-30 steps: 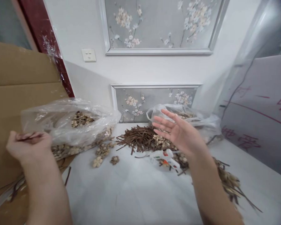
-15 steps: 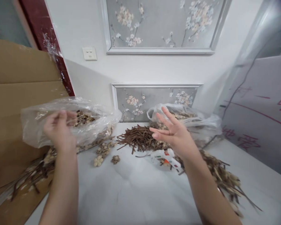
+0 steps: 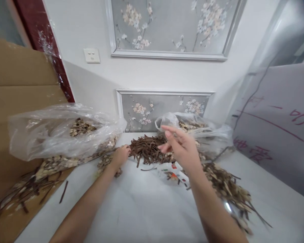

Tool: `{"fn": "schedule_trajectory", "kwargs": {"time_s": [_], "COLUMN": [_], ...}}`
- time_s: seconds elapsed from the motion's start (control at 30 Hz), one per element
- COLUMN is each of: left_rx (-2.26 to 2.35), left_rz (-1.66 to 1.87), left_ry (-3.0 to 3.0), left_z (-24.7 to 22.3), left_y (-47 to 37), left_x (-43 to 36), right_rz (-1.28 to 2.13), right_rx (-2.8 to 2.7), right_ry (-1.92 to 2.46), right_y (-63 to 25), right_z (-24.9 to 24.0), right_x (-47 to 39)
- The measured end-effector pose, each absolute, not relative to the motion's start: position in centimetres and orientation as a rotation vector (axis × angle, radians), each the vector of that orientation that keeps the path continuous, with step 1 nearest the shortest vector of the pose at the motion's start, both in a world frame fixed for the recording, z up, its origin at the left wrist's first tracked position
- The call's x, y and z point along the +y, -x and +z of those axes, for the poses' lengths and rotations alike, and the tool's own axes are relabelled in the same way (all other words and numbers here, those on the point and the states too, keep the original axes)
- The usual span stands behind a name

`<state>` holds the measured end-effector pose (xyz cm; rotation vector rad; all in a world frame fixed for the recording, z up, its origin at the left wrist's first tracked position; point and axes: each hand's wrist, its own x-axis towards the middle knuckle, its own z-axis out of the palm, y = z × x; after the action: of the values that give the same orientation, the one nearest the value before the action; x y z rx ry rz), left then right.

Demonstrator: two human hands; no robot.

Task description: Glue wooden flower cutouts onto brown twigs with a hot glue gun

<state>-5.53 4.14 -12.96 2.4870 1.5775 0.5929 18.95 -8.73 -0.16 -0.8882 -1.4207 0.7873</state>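
My left hand [image 3: 121,156] reaches to the left end of a pile of thin brown strips [image 3: 148,148], its fingertips closed at the strips; what they hold is too small to make out. Just under that hand lie small beige and brown flower-like pieces [image 3: 105,164]. My right hand [image 3: 181,146] is raised, slightly blurred, over the right side of the pile, fingers apart with nothing visible in them. Below it are white tubes [image 3: 170,167] with orange and red marks, lying on the white table [image 3: 142,209].
A clear plastic bag [image 3: 48,131] of small pieces lies at the left by a cardboard sheet [image 3: 22,114]. Another bag [image 3: 212,135] stands behind my right hand. Dried-looking brown pieces [image 3: 225,185] spread at the right, beside a pale panel with red writing [image 3: 276,114].
My left hand has moved right and down from the left bag to the brown strips. My right hand's fingers have drawn in somewhat. The view has shifted slightly.
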Motion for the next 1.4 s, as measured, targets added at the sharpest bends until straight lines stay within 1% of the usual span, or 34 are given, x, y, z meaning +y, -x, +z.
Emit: {"fn": "schedule_trajectory", "kwargs": {"time_s": [0.13, 0.23, 0.3, 0.4, 0.5, 0.6, 0.73, 0.83, 0.9, 1.0, 1.13, 1.23, 1.4], "left_rx": [1.47, 1.331, 1.279, 1.22, 1.127, 1.265, 1.529, 1.597, 1.555, 1.395, 1.174, 1.158, 0.989], "left_rz": [0.806, 1.02, 1.194, 1.425, 1.575, 1.568, 1.536, 1.505, 1.457, 1.394, 1.428, 1.495, 1.309], "left_ry": [-2.663, -2.785, -2.826, -2.862, -3.045, -3.115, -2.97, -2.914, -2.924, -2.978, -2.903, -2.555, -1.823], "left_z": [-10.2, -7.9, -6.8, -5.9, -5.7, -5.7, -5.8, -5.8, -5.6, -5.0, -4.0, -3.3, -2.6], "left_y": [5.9, 5.3, 4.8, 4.1, 3.6, 3.5, 3.8, 4.2, 4.3, 4.3, 3.8, 3.2, 2.6], "left_x": [4.6, 2.9, 1.2, -1.2, -2.3, -2.0, -0.9, -0.5, -0.7, -1.6, -3.4, -4.5, -5.0], "right_rz": [0.679, 0.646, 0.682, 0.824, 0.887, 0.778, 0.576, 0.507, 0.523, 0.65, 0.954, 1.154, 1.39], "right_rx": [-1.537, -1.627, -1.677, -1.759, -1.768, -1.731, -1.63, -1.619, -1.651, -1.71, -1.636, -1.505, -1.287], "right_ry": [1.018, 1.028, 0.997, 0.955, 0.951, 1.031, 1.155, 1.185, 1.16, 1.045, 0.813, 0.745, 0.635], "right_y": [-19.1, -18.6, -18.1, -17.0, -16.3, -16.1, -16.3, -15.9, -15.4, -14.9, -15.0, -15.3, -15.3], "right_z": [-1.6, -2.7, -3.1, -3.5, -3.8, -4.4, -5.8, -6.6, -6.7, -6.0, -4.8, -4.3, -4.2], "right_x": [-6.6, -5.3, -5.0, -5.1, -5.1, -4.6, -3.4, -3.0, -3.2, -3.9, -4.9, -5.3, -5.4]}}
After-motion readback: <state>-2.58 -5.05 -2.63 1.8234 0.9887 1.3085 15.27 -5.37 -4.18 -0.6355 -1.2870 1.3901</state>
